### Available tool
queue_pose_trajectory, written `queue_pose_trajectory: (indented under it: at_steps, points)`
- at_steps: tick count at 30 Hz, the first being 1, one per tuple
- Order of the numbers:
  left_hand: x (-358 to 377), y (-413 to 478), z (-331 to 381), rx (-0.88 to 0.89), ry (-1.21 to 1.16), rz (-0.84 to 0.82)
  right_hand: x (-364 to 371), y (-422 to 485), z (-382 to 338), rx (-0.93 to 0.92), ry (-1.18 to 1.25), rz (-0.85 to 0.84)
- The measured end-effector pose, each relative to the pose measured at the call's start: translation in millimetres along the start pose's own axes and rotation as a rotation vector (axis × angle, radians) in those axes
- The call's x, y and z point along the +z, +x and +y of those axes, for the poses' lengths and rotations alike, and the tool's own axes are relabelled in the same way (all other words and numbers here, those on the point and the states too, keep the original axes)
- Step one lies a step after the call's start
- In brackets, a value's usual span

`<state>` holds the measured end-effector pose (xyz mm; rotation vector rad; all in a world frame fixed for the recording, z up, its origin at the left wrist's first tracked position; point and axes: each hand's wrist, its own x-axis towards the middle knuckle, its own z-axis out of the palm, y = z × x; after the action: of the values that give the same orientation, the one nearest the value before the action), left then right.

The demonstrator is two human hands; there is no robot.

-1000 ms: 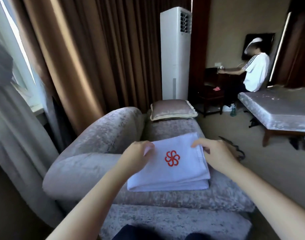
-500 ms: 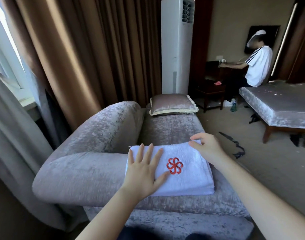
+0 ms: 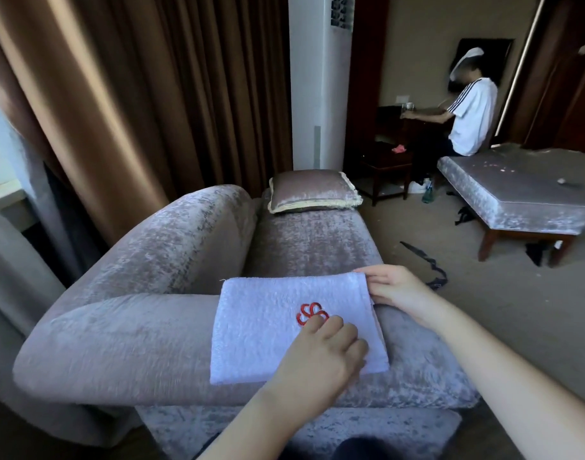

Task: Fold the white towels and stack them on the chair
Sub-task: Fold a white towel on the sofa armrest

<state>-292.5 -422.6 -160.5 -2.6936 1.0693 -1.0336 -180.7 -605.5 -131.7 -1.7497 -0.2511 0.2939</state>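
Left grip: the left grip (image 3: 321,353) is resting knuckles-up on the towel (image 3: 264,330) with its fingers curled under. Motion is blurring it, so it is not possible to tell whether it is pinching cloth or only pressing.
Right grip: the right grip (image 3: 395,288) is grasping the towel's far right corner, thumb lying on top and fingers tucking against the side edge.
Change: half a second ago the left palm was lying flat and spread on the towel's left half. It is now sitting curled at the near right part, covering the lower edge of the red emblem (image 3: 311,312). The right grip is staying at the same corner. The towel is lying flat, no longer being lifted at its far edge as it was a second ago.
Meaning: the fold is looking finished. Both grips are probably smoothing and squaring it, so this towel is likely counting as placed.
Towel position: it is lying folded across the near padded roll of the chair (image 3: 145,303), directly under the left grip and touching the right grip at its far right corner. Layered edges are showing on its right side, but whether they belong to one towel or several cannot be told.
Beyond: a cushion (image 3: 312,190) is sitting at the chair's far end, well apart from the towel. Another person (image 3: 472,117) is sitting across the room.
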Motion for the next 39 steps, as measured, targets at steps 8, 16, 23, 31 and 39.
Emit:
queue_pose_trajectory:
  at_steps: [8, 16, 23, 31, 39]
  points:
    - [4, 3, 13, -0.024, -0.093, 0.063, 3, 20, 15, -0.132, -0.107, 0.265]
    - [-11, -6, -9, -0.187, -0.403, 0.058, -1, 15, 12, -0.192, -0.288, 0.364]
    - [-27, -20, -138, -0.793, -0.296, -0.184, 20, 19, 4, -0.17, -0.755, 0.236]
    - [-7, -29, -158, -0.93, -0.368, -0.256, 31, 39, -10, -0.297, -0.672, 0.352]
    - [-15, -30, -126, -0.758, -0.029, 0.071, 43, 28, -6, -0.25, -1.146, 0.528]
